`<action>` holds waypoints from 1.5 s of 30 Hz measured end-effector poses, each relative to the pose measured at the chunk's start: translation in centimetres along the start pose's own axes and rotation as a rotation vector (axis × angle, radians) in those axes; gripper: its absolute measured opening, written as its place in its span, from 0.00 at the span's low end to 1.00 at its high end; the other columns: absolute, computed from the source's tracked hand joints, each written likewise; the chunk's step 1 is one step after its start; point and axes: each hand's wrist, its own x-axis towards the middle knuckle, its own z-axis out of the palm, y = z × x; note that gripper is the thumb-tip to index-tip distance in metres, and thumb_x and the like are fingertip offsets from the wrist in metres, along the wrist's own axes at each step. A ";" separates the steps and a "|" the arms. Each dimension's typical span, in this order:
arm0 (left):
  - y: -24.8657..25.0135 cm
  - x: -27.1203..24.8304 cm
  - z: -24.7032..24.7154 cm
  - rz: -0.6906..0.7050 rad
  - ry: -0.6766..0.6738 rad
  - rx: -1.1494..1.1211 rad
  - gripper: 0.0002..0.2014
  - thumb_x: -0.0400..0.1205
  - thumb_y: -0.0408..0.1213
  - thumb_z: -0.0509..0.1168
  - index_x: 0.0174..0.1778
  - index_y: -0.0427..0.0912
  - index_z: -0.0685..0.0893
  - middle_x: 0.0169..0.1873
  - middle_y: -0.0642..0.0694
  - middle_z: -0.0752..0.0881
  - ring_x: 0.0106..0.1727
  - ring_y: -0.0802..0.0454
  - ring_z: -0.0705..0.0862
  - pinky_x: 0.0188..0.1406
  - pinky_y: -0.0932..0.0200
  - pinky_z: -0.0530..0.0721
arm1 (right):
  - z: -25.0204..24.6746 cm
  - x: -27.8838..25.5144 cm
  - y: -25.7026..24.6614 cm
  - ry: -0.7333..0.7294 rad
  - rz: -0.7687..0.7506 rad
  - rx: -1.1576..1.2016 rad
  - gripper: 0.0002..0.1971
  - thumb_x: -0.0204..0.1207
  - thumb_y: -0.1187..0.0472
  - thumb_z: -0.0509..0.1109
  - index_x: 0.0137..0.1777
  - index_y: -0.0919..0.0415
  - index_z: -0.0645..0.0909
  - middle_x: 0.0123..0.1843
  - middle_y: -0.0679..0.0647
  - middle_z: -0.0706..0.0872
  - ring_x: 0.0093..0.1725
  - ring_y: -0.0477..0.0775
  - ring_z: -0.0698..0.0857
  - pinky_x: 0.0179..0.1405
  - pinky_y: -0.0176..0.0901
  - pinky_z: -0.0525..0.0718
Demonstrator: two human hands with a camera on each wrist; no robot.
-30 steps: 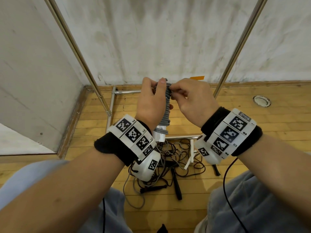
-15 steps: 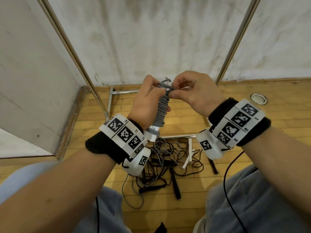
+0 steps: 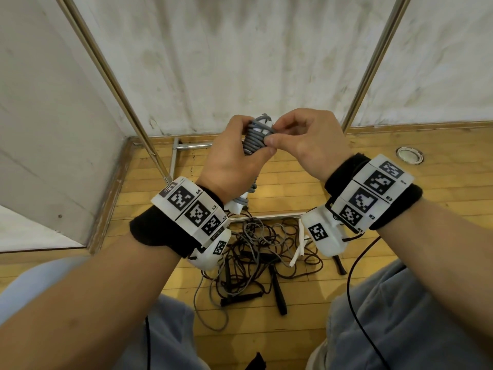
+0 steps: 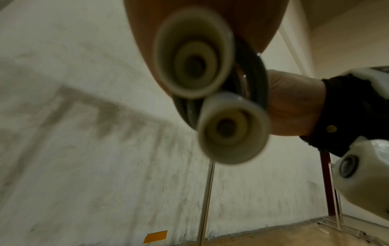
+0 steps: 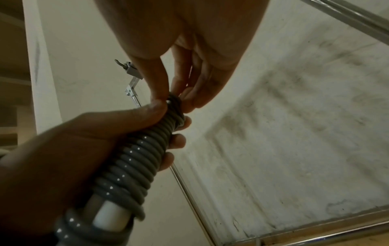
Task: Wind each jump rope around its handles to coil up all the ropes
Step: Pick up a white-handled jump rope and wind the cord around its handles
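Grey jump rope (image 3: 254, 140), coiled tight round its two white handles (image 4: 233, 128), sits at centre of the head view, held above the floor. Our left hand (image 3: 234, 161) is wrapped round the coil w/ fingers curled. Right hand (image 3: 306, 140) pinches the rope end at the coil's top, thumb & forefinger. Below, lower centre, a tangle of dark ropes (image 3: 266, 252) w/ black handles lies on the wood floor (image 3: 400, 193); our wrists partly hide it. Metal poles (image 3: 373, 62) lean at the wall (image 3: 240, 49) behind.
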 end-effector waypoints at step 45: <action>1.5 0.0 -1.1 -0.048 -0.152 -0.218 0.15 0.73 0.35 0.63 0.49 0.55 0.67 0.42 0.41 0.81 0.28 0.49 0.85 0.27 0.47 0.86 | -0.2 -0.8 -0.7 -0.023 -0.173 -0.137 0.03 0.66 0.67 0.73 0.37 0.60 0.82 0.32 0.46 0.80 0.30 0.42 0.78 0.32 0.29 0.79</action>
